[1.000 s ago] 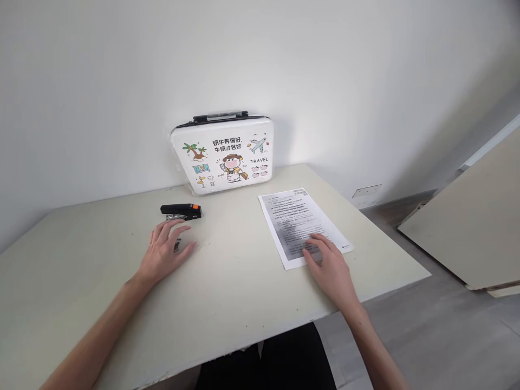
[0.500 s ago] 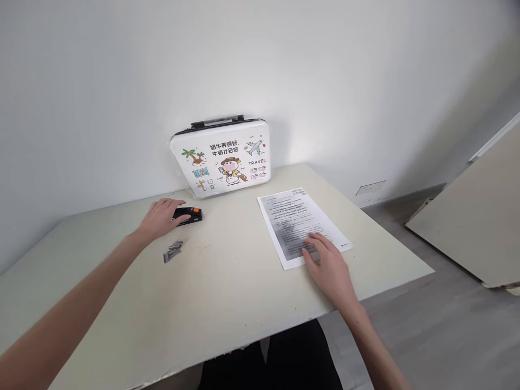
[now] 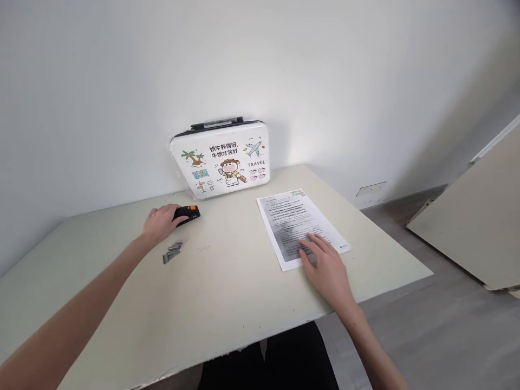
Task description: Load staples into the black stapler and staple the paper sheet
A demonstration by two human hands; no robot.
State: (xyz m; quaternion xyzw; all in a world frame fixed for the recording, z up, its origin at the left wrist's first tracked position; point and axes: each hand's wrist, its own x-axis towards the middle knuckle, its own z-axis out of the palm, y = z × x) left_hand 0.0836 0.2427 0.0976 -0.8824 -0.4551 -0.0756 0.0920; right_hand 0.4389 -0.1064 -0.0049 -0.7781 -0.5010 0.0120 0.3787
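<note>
My left hand [image 3: 161,219] is closed around the near end of a black stapler [image 3: 190,213] with an orange patch on top, which rests on the table. The fingers hide part of the stapler. Just in front of that hand lie several grey strips of staples [image 3: 173,251]. On the right side, my right hand [image 3: 327,265] lies over the lower edge of a printed sheet of paper [image 3: 284,216], fingers spread and resting on it. Dense dark text and a grey shadowed area cover the sheet.
A white case [image 3: 227,157] with cartoon drawings and a black handle stands upright against the wall [image 3: 345,81]. The pale table [image 3: 227,303] ends at a slanting right edge. Beyond, a light panel [image 3: 479,227] stands over the grey floor [image 3: 410,325].
The fingers of my left hand have closed down around the stapler, which shifted very slightly. My right hand stays on the paper.
</note>
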